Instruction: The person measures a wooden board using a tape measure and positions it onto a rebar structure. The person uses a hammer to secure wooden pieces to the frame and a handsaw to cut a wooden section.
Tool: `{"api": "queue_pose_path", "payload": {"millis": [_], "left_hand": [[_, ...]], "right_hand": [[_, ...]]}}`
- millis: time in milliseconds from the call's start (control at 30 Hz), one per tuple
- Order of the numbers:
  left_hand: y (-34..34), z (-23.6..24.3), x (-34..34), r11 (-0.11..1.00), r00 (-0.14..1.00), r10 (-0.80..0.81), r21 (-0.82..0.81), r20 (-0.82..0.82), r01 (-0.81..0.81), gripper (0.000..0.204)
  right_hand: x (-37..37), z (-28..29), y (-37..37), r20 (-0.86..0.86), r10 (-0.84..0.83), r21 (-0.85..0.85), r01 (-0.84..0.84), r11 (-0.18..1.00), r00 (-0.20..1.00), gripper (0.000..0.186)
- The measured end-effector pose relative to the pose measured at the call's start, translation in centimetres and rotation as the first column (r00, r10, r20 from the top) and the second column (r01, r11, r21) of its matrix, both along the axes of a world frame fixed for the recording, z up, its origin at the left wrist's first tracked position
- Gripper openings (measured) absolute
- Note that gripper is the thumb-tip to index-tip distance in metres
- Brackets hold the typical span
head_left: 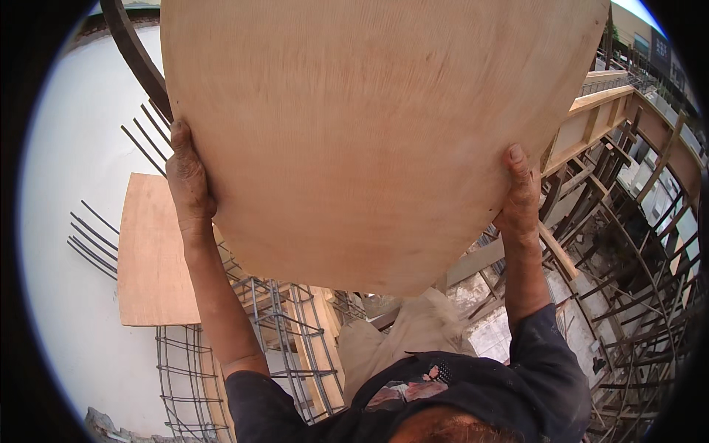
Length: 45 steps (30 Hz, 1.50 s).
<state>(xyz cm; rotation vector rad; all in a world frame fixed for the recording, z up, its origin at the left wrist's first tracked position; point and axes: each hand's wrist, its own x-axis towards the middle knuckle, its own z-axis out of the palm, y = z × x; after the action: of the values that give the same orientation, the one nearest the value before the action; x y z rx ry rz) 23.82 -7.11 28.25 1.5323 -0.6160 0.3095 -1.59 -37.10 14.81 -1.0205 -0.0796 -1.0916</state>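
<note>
A large plywood sheet (377,148) fills the upper middle of the head view, raised in front of me. Gripping its left edge is my left hand (190,177), thumb on the near face and fingers hidden behind the wood. On the opposite edge my right hand (520,190) holds the sheet the same way, thumb up against the face. Both forearms reach upward from dark sleeves. Left of my left forearm, a smaller plywood panel (153,255) stands near the white wall, partly covered by my arm.
Steel rebar cages (277,317) run below the sheet beside timber boards (319,347). Bare rebar ends (92,240) stick out along the white wall (66,162). At right, timber formwork (591,125) stands above a tangle of wooden props (628,280) at a lower level.
</note>
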Motion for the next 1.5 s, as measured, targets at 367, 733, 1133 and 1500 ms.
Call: {"api": "queue_pose_path", "payload": {"millis": [367, 733, 1133, 1500], "left_hand": [[-6.9, -17.6, 0.7, 0.899, 0.883, -0.374, -0.344, -0.283, 0.270, 0.097], [-5.2, -25.7, -13.2, 0.636, 0.425, -0.745, -0.740, -0.514, 0.218, 0.099], [0.7, -23.6, -23.2, 0.415, 0.073, -0.853, -0.586, -0.517, 0.696, 0.075], [0.9, -21.5, -21.8, 0.599, 0.604, -0.774, 0.088, -0.189, 0.796, 0.086]], "right_hand": [[-4.9, 7.0, -2.6, -0.355, -0.280, -0.381, 0.135, 0.915, 0.892, 0.088], [6.5, 9.8, -17.1, -0.650, -0.291, -0.524, -0.137, 0.840, 0.702, 0.098], [16.3, -9.1, -14.6, -0.931, 0.277, 0.050, -0.668, 0.743, 0.239, 0.087], [14.8, -15.3, -8.5, -0.961, -0.199, -0.242, -0.937, 0.252, 0.195, 0.063]]}}
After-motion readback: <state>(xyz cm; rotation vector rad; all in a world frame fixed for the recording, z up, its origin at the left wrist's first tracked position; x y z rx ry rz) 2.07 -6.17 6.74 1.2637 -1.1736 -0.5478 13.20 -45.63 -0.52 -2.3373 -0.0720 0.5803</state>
